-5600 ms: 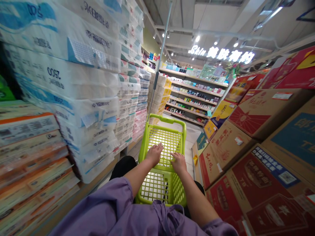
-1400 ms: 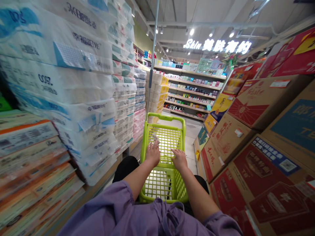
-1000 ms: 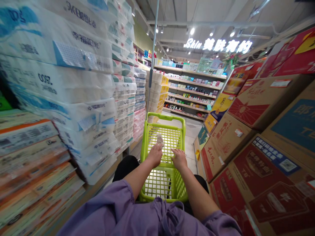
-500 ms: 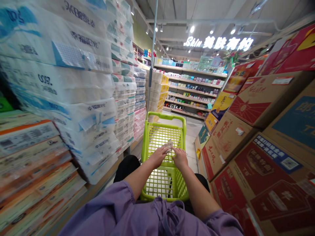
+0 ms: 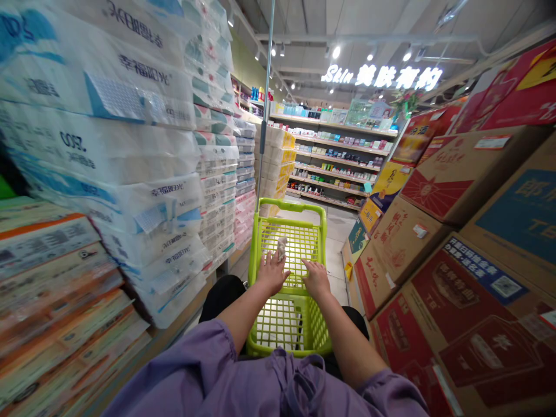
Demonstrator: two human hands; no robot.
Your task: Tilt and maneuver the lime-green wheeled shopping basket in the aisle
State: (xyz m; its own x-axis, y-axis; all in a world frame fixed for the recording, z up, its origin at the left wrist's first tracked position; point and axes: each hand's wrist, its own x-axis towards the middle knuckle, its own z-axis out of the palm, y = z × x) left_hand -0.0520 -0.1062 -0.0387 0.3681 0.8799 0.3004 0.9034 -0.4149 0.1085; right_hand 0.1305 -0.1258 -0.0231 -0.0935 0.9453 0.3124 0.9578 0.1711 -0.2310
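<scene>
A lime-green plastic shopping cart (image 5: 299, 209) stands in front of me in a narrow aisle. My left hand (image 5: 271, 273) rests on the cart's near rail, and a small crumpled white scrap (image 5: 282, 248) sticks up from its fingers. My right hand (image 5: 316, 278) grips the same rail beside it, fingers curled over the bar. The basket looks bare inside. A grey pole (image 5: 266, 98) rises from the cart's front left corner toward the ceiling. Purple sleeves cover my upper arms.
Tall stacks of plastic-wrapped tissue packs (image 5: 130, 156) wall the left side. Cardboard cartons in red, brown and blue (image 5: 456, 191) lean along the right. Ahead, shelves of small products (image 5: 339, 168) cross the aisle end under a lit sign (image 5: 382, 76). Pale tiled floor (image 5: 336, 231) runs forward.
Half a second ago my left hand held the white scrap close to my right hand at the rail's middle; now it has moved back left, with the scrap sticking up.
</scene>
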